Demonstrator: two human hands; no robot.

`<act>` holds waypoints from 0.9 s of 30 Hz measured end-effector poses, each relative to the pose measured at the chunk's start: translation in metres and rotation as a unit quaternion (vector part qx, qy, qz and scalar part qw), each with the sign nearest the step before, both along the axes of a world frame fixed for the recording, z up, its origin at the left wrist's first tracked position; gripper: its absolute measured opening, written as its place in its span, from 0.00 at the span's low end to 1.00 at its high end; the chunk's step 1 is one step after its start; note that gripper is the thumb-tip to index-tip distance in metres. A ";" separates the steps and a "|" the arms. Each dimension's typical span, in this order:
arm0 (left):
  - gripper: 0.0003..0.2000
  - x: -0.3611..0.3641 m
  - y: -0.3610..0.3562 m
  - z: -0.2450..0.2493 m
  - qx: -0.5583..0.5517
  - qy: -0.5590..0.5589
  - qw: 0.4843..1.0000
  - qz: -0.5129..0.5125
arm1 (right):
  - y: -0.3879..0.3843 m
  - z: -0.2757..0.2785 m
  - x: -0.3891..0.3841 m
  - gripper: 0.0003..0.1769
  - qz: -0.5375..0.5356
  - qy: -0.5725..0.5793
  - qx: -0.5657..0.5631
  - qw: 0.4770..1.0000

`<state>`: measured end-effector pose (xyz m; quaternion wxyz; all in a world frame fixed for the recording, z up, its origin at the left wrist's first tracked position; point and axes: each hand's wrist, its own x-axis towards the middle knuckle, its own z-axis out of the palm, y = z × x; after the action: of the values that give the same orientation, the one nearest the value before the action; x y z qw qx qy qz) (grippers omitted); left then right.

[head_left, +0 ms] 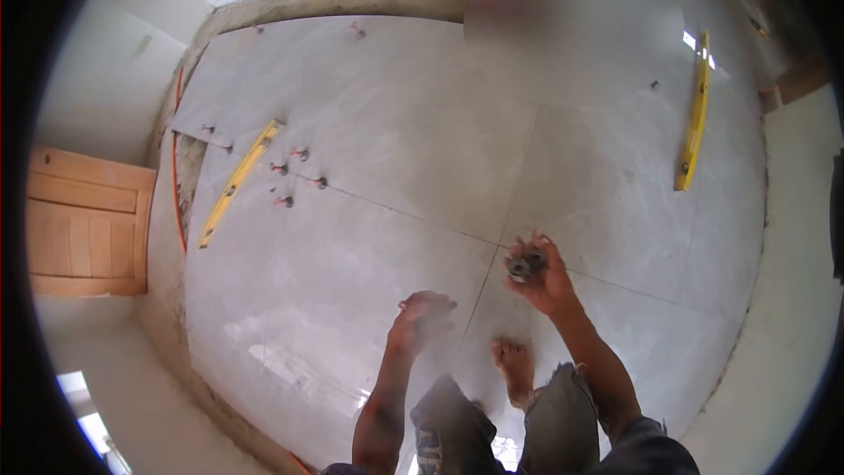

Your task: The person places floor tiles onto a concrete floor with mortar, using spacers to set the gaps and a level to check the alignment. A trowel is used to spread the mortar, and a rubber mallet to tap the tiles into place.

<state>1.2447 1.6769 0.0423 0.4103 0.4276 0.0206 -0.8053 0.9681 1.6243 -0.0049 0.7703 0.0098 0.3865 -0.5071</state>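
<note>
My right hand (541, 274) is closed around small dark round pieces (526, 265), held above the grey tiled floor (396, 237) near where the tile joints cross. Lower and to the left, my left hand (422, 321) hovers over the floor, smeared by motion, with its fingers apart and nothing visible in it. Several small red-and-dark tile clips (318, 183) stand along a joint at the left. A yellow spirit level (240, 183) lies just beside them.
A second yellow level (694, 114) lies at the right, with a small dark piece (654, 85) near it. At the left are an orange hose (176, 185) and a wooden panel (88, 224). My bare foot (515, 369) rests on the tiles. Part of the top is blurred.
</note>
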 end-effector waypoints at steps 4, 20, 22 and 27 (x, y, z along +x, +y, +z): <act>0.17 -0.036 -0.012 0.108 -0.018 0.024 0.996 -0.090 | 0.015 0.162 -0.032 0.18 0.051 0.059 0.013 0.997; 0.06 -0.084 0.075 0.395 0.083 -0.061 0.980 -0.171 | 0.177 0.584 -0.124 0.13 -0.055 0.055 0.213 0.974; 0.05 -0.091 0.039 0.457 0.080 -0.101 0.975 -0.183 | 0.139 0.608 -0.134 0.12 -0.061 0.034 0.201 0.977; 0.06 -0.081 0.000 0.491 0.116 -0.262 0.948 -0.136 | 0.067 0.610 -0.199 0.07 -0.004 0.281 0.058 0.958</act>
<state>1.1634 1.6774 0.5334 0.2354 0.6666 -0.0526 -0.7053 0.7693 1.6914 0.6053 0.6265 -0.0864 0.6162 -0.4693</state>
